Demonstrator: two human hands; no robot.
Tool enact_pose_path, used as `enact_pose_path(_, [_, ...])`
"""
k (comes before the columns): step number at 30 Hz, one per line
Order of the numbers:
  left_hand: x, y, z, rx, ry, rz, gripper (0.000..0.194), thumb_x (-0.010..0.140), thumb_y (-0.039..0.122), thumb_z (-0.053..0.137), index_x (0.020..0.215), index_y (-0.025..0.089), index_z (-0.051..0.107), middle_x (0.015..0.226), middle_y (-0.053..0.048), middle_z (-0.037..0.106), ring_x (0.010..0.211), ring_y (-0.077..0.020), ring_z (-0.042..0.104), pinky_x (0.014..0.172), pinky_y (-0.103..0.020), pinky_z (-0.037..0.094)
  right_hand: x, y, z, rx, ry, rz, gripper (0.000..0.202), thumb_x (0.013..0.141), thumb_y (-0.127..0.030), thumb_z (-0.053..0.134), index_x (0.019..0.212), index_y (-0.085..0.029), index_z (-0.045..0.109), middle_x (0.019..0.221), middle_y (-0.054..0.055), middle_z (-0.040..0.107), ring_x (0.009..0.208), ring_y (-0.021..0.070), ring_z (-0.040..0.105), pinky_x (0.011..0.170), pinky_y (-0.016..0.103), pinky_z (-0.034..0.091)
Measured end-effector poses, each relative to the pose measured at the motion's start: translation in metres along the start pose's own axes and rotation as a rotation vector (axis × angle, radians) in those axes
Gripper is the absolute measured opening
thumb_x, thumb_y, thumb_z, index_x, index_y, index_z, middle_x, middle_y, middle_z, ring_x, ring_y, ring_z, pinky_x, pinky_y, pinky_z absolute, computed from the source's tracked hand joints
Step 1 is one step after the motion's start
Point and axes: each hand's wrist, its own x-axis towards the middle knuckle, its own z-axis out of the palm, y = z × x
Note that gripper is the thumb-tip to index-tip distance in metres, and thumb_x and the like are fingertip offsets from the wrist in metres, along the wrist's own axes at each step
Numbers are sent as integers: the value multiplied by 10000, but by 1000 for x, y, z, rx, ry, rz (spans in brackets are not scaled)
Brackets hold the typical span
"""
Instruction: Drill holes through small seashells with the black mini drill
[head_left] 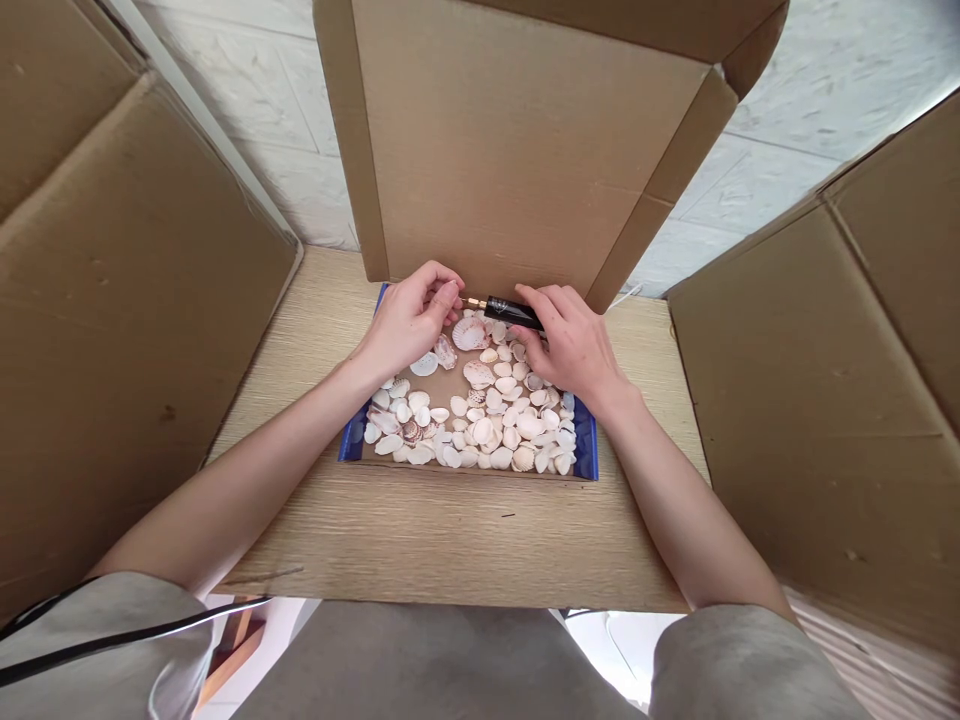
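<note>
My right hand [566,335] is closed around a slim black mini drill [513,312] with a brass-coloured chuck. The drill lies nearly level, and its thin bit points left at the fingertips of my left hand [420,312]. Thumb and fingers of that hand are pinched together; whatever they hold is too small and covered to make out. Below both hands, a shallow cardboard tray with blue ends [587,447] holds many white and pinkish seashells [484,431]. A larger ribbed scallop shell [470,333] lies just under the drill's tip.
The tray rests on a light wood table [442,540]. A cardboard panel [525,150] stands upright behind it, with more cardboard at the left [142,300] and right [825,380]. A small dark sliver [508,515] lies in front of the tray. Behind is a white brick-patterned wall.
</note>
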Motion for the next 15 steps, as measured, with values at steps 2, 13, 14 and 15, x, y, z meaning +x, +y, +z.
enact_pose_path(2, [-1,2,0,14,2,6,240,952,409,505,1021,212,624,876,-41,692,751,-148,651,713,-292,517,0,0,1,-30,-13,-11,399,985,-351,418,1318,-150,506,1066,120,657,958,265,556,773,408,491])
enact_pose_path(13, [-2,10,-1,213,42,-15,181,937,327,473,915,215,613,760,-15,657,674,-157,581,622,-281,431,3,-4,1,-188,8,4,216,967,-286,415,1080,-177,564,933,102,612,872,267,518,748,398,443])
enact_pose_path(14, [-2,10,-1,217,43,-16,179,938,321,468,911,215,609,760,-14,656,675,-158,579,624,-282,429,3,-5,0,-191,5,3,217,966,-281,413,1084,-177,563,933,102,609,871,268,514,743,398,440])
enact_pose_path(15, [-2,10,-1,217,41,-20,179,940,316,461,909,216,606,757,-14,654,673,-158,578,625,-282,429,3,-5,0,-192,5,1,220,965,-278,412,1089,-176,562,933,103,605,869,267,511,738,398,437])
